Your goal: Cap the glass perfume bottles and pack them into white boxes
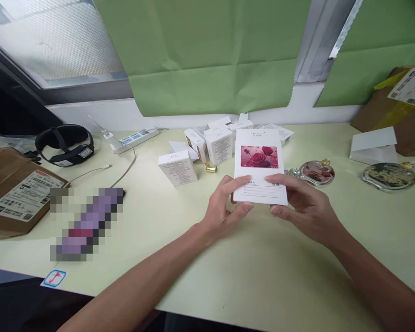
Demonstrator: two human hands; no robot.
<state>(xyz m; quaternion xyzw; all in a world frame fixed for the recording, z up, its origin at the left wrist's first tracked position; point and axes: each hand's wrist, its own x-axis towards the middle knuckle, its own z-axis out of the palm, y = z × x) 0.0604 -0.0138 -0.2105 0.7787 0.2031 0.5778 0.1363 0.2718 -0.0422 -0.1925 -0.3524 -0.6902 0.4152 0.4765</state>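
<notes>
Your left hand [224, 207] and right hand [299, 205] both gripped the lower end of a white rose box [260, 166], thumbs underneath and fingers on its face, holding it just above the middle of the tabletop [263, 276]. Right behind the box a cluster of small white boxes [207, 145] sat toward the far edge, with one more [178, 167] lying apart to the left, and two round glass bottles [314, 172] [389, 176] lay to the right. Farther out, a black headset [65, 144] lay near the far left corner, cardboard boxes sat at the left edge [15, 193] and in the far right corner [397, 108].
</notes>
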